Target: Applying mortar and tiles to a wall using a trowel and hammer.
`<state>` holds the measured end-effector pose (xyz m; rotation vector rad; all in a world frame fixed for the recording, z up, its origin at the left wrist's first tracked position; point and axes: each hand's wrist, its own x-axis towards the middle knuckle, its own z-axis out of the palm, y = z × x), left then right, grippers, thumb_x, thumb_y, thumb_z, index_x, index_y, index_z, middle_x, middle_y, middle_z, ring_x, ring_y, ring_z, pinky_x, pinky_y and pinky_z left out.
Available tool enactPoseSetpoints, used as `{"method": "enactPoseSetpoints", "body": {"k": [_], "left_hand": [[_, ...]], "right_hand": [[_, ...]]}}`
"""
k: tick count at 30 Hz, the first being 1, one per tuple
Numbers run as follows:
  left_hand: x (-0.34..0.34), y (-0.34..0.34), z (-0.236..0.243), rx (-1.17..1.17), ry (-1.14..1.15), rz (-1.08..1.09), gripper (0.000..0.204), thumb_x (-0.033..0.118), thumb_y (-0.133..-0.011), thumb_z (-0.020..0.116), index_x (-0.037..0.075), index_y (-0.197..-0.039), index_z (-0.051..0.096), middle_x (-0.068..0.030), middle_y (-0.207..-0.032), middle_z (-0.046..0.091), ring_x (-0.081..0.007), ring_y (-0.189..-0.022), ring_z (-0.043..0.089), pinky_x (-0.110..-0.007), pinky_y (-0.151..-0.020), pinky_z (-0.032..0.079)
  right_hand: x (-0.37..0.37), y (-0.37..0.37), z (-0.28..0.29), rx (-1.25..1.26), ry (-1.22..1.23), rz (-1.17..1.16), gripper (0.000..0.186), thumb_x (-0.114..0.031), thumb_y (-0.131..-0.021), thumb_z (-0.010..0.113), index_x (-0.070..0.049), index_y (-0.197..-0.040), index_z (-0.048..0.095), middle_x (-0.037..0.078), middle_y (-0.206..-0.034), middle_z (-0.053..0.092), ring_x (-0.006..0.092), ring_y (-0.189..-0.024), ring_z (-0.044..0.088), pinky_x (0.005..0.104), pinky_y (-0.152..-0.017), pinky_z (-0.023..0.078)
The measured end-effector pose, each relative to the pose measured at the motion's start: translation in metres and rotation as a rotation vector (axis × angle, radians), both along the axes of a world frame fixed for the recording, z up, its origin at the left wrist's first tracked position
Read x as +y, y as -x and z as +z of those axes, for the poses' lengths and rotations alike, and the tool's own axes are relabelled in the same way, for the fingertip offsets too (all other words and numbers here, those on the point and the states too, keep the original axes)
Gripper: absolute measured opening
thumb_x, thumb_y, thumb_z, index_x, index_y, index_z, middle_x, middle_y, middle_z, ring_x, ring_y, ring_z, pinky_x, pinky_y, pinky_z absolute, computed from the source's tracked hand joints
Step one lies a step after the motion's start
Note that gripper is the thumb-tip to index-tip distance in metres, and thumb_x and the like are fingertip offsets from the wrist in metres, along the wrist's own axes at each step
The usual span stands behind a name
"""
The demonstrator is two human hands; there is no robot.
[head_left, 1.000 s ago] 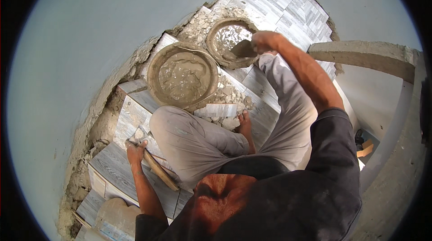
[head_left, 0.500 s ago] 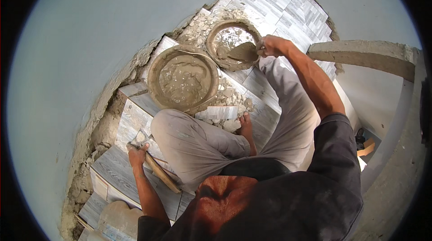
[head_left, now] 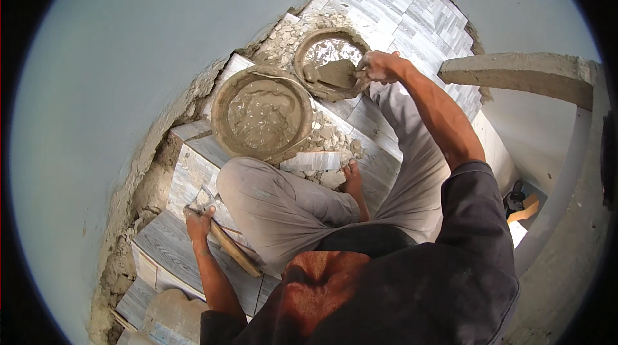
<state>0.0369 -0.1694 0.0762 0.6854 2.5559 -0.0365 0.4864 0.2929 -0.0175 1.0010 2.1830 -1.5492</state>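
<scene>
My right hand (head_left: pixel 380 67) is closed round the handle of a trowel at the far bucket's right rim. The trowel's blade (head_left: pixel 340 73), coated in grey-brown mortar, lies inside that bucket (head_left: pixel 301 44), over wet, shiny contents. Nearer and to the left stands a larger bucket (head_left: pixel 219 110) holding thick mortar (head_left: pixel 264 116). Down at the left, my left hand (head_left: pixel 198 221) is closed round the upper end of a long wooden handle (head_left: pixel 235 251), which slants toward my knee. The hand hides part of that end, so I cannot tell the tool's kind.
Wood-look tiled stairs (head_left: pixel 174 242) run down the left, along a broken wall edge (head_left: pixel 154 171). Mortar rubble (head_left: pixel 335 136) and a tile piece (head_left: pixel 312 161) lie by my bare foot (head_left: pixel 352 184). A concrete beam (head_left: pixel 515 74) juts in at right. A beige container (head_left: pixel 174 316) stands lower left.
My right hand and the trowel have shifted slightly left, further over the far bucket. The left hand and the wooden handle have stayed nearly where they were.
</scene>
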Motion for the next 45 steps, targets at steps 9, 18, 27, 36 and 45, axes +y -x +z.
{"method": "enactPoseSetpoints", "body": {"k": [9, 18, 27, 36, 45], "left_hand": [[-0.005, 0.007, -0.006, 0.009, -0.008, -0.033, 0.087, 0.031, -0.067, 0.082, -0.019, -0.123, 0.038, -0.0334, -0.108, 0.061, -0.0418, -0.101, 0.062, -0.04, -0.088, 0.047], [-0.018, 0.017, -0.023, 0.034, -0.061, -0.04, 0.081, 0.03, -0.068, 0.083, -0.017, -0.119, 0.041, -0.0307, -0.104, 0.064, -0.0386, -0.096, 0.064, -0.039, -0.085, 0.049], [-0.013, 0.013, -0.017, -0.011, -0.027, 0.029, 0.085, 0.032, -0.065, 0.084, -0.016, -0.121, 0.041, -0.0338, -0.111, 0.059, -0.0433, -0.103, 0.059, -0.042, -0.089, 0.046], [-0.005, 0.011, -0.011, -0.056, 0.012, 0.083, 0.088, 0.032, -0.063, 0.085, -0.016, -0.123, 0.042, -0.0351, -0.117, 0.056, -0.0441, -0.11, 0.057, -0.041, -0.093, 0.045], [-0.022, 0.021, -0.029, 0.067, -0.047, -0.05, 0.08, 0.029, -0.066, 0.084, -0.017, -0.116, 0.042, -0.032, -0.102, 0.063, -0.0409, -0.096, 0.064, -0.041, -0.085, 0.048]], "right_hand": [[-0.012, 0.008, -0.032, 0.0, -0.486, 0.199, 0.02, -0.017, -0.081, 0.061, 0.001, -0.087, 0.067, 0.023, -0.07, 0.062, 0.0366, -0.06, 0.06, 0.0454, -0.059, 0.048], [-0.019, 0.03, 0.015, -0.34, -0.384, 0.067, 0.028, -0.023, -0.08, 0.059, 0.003, -0.086, 0.068, 0.026, -0.08, 0.064, 0.0387, -0.074, 0.065, 0.0459, -0.067, 0.051], [-0.012, 0.04, -0.026, -0.128, -0.41, 0.042, 0.031, -0.021, -0.076, 0.058, 0.006, -0.085, 0.068, 0.027, -0.083, 0.065, 0.0401, -0.078, 0.065, 0.0446, -0.072, 0.052], [-0.015, 0.033, -0.026, -0.087, -0.44, 0.063, 0.028, -0.019, -0.076, 0.058, 0.002, -0.091, 0.068, 0.026, -0.087, 0.065, 0.0411, -0.082, 0.064, 0.0446, -0.074, 0.051], [-0.027, 0.026, 0.043, -0.114, -0.187, -0.161, 0.032, -0.02, -0.085, 0.054, 0.0, -0.106, 0.068, 0.021, -0.099, 0.067, 0.0336, -0.093, 0.066, 0.041, -0.084, 0.051]]}}
